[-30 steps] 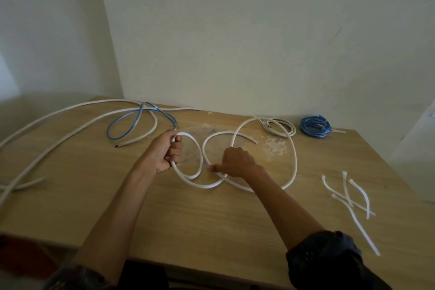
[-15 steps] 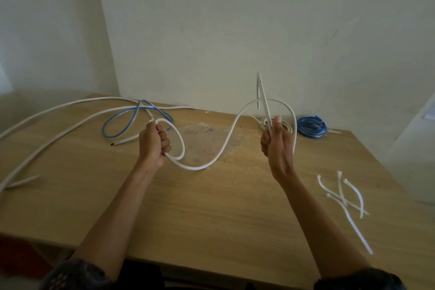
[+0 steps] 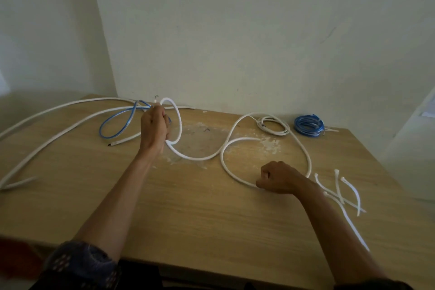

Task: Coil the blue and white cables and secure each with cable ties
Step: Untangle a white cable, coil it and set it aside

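A long white cable snakes over the wooden table. My left hand grips a small upright loop of it near the table's back. From there the cable sags to the table and curls into a wide loop on the right. My right hand is curled round that loop's near side, low on the table. A loose blue cable lies behind my left hand. Several white cable ties lie just right of my right wrist.
A small coiled white cable and a coiled blue cable sit at the back right by the wall. More long white cable trails off the table's left edge. The wall stands close behind the table.
My right hand has dropped from a raised position down to the table, gripping the cable lower along its length. The left hand lifted its loop slightly towards the back.
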`<action>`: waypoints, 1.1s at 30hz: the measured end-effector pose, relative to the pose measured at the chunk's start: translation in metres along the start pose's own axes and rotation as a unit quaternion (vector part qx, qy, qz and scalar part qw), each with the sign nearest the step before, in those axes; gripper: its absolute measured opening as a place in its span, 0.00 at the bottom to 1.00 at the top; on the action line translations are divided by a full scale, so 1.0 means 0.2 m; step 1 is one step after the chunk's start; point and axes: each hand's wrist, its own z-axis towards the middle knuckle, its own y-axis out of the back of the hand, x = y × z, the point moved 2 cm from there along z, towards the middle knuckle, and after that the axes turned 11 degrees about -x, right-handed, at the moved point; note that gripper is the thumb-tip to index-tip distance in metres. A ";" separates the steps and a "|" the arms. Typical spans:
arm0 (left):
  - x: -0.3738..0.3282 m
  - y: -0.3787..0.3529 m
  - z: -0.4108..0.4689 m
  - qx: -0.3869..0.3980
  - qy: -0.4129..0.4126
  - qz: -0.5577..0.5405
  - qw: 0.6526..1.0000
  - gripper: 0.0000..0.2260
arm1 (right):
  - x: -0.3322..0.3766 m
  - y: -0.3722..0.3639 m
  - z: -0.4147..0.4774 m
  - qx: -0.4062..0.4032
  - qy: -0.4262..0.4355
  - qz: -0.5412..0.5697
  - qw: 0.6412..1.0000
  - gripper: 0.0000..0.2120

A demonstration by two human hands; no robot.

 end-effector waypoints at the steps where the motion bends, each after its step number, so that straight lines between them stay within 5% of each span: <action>1: -0.01 -0.01 -0.01 0.018 -0.007 0.003 1.000 0.14 | 0.01 -0.01 0.01 0.022 0.005 -0.011 1.000 0.12; 3: -0.04 -0.04 -0.03 0.065 -0.011 0.015 0.998 0.15 | 0.05 -0.01 0.06 0.017 0.029 0.005 0.999 0.08; 5: -0.04 -0.05 -0.05 0.127 -0.011 0.043 0.991 0.15 | 0.11 0.00 0.17 -0.112 0.059 0.069 0.990 0.03; 8: -0.02 -0.07 -0.09 0.193 -0.002 0.077 0.978 0.16 | 0.19 0.04 0.42 -0.277 0.103 0.037 0.955 0.14; 11: 0.00 -0.08 -0.12 0.220 0.025 0.079 0.972 0.15 | 0.29 0.03 0.66 -0.207 0.117 -0.171 0.956 0.36; 13: 0.00 -0.08 -0.12 0.227 0.037 0.072 0.971 0.15 | 0.35 0.00 0.76 -0.172 0.109 -0.265 0.943 0.40; 20: 0.04 -0.03 -0.08 0.243 0.080 0.068 0.964 0.16 | 0.29 0.00 0.97 -0.133 0.042 -0.412 0.900 0.21; 26: 0.10 -0.05 -0.06 0.175 0.105 0.004 0.979 0.16 | 0.46 0.47 0.92 -0.267 0.058 -0.226 0.935 0.19; 33: 0.06 -0.20 -0.11 0.083 0.167 -0.127 0.974 0.16 | 0.80 0.76 0.44 -0.248 0.118 0.097 0.957 0.14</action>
